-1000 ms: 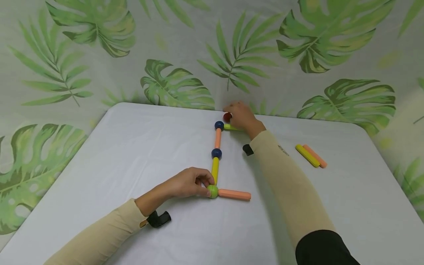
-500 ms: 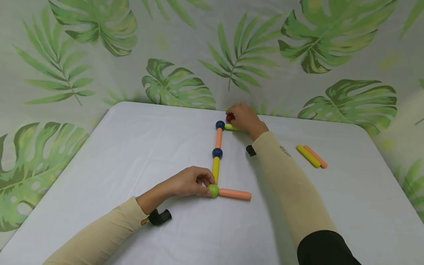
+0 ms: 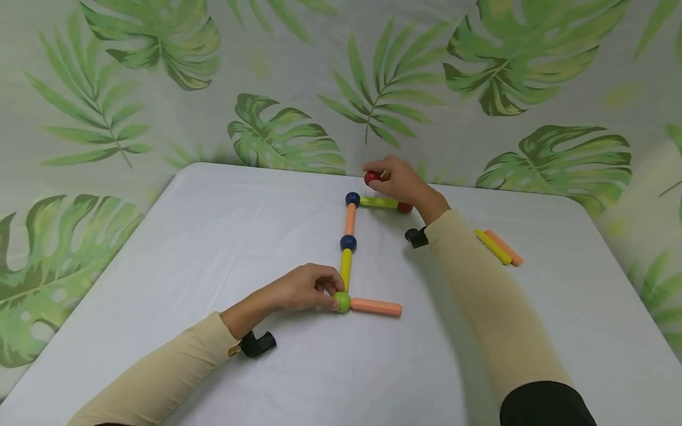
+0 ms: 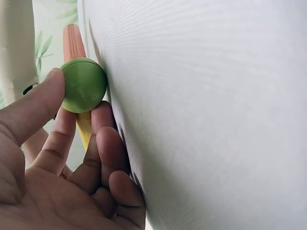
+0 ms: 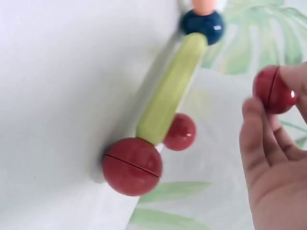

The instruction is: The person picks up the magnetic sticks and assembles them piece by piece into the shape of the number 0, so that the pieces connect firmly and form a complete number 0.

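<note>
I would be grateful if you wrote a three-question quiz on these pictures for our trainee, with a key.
1. Multiple choice: what colour is the ball pinched by the left hand? A) red; B) green; C) blue.
2. True or false: the red ball in the right hand touches the light green stick.
3. Fill the gap: beside the loose yellow stick lies another stick, coloured ____.
Key: 1. B; 2. False, a gap shows between them; 3. Orange.

no text, label, brand, number or sign can be read in the head view, the left wrist view or the right wrist view.
</note>
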Tool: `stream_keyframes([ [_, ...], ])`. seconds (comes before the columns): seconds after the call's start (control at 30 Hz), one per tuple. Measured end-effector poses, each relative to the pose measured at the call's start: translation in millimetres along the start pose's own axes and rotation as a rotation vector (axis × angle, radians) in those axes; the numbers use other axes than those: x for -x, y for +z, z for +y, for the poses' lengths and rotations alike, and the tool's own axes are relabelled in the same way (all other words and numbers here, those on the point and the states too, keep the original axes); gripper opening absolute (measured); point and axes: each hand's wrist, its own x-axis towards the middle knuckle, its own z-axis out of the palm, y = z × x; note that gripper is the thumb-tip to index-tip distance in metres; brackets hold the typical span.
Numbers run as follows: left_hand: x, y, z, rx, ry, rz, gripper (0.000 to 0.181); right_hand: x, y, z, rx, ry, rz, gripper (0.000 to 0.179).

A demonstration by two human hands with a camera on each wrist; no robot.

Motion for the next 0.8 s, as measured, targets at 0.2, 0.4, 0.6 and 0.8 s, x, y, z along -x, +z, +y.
stream_keyframes([
  [0.2, -0.8, -0.1, 0.5, 0.004, -0.010, -0.003, 0.022, 29.8, -17, 2, -0.254, 0.064, -0.037, 0.041],
  [0.4, 0.5, -0.4, 2.7, 0.008, -0.016, -0.001, 0.023, 57.1, -28, 12, -0.255, 0.073, -0.055, 0.038],
  [0.6, 1.2, -0.3, 5.4, 0.011, -0.006, -0.002, 0.023, 97.6, -27, 18, -0.072, 0.004, -0.068, 0.030],
  [0.8, 1.8, 0.3, 4.9, 0.017, 0.006, -0.002, 0.022, 141.9, -20, 30, 0.037, -0.059, -0.122, 0.027],
])
